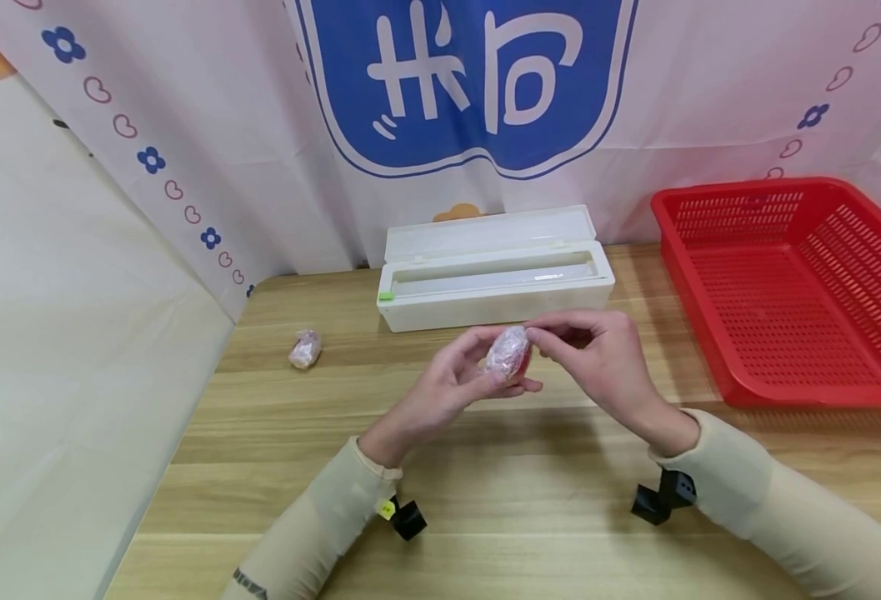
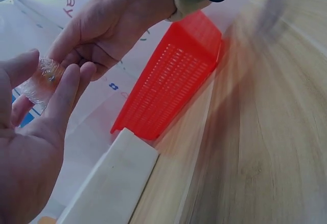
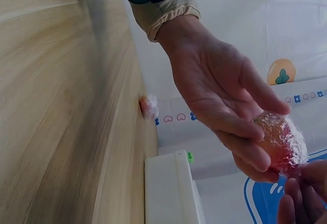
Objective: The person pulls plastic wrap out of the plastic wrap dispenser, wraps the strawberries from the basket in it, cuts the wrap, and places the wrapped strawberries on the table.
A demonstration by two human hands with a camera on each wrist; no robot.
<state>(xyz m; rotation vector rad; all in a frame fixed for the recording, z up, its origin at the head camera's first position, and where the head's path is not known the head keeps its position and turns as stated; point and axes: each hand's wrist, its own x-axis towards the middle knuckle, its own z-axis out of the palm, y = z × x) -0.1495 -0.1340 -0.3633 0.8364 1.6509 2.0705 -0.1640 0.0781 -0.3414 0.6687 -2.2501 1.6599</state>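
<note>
A small red-and-yellow apple (image 1: 510,357), wrapped in crinkled clear cling film, is held up above the table in front of me. My left hand (image 1: 440,383) grips it between thumb and fingers; the right wrist view shows the film bunched on the apple (image 3: 282,141). At its upper right side my right hand (image 1: 607,365) pinches the cling film (image 3: 292,171) with thumb and fingertips. In the left wrist view, the end of the apple (image 2: 45,80) faces the camera, with a dark spot under the film.
Behind the hands stands a white cling film dispenser (image 1: 500,307) with its lid (image 1: 488,235) raised. A red plastic basket (image 1: 823,394) is at the right. Another film-wrapped piece (image 1: 306,349) lies on the wooden table (image 1: 260,467) at the left. A printed curtain (image 1: 260,150) hangs behind.
</note>
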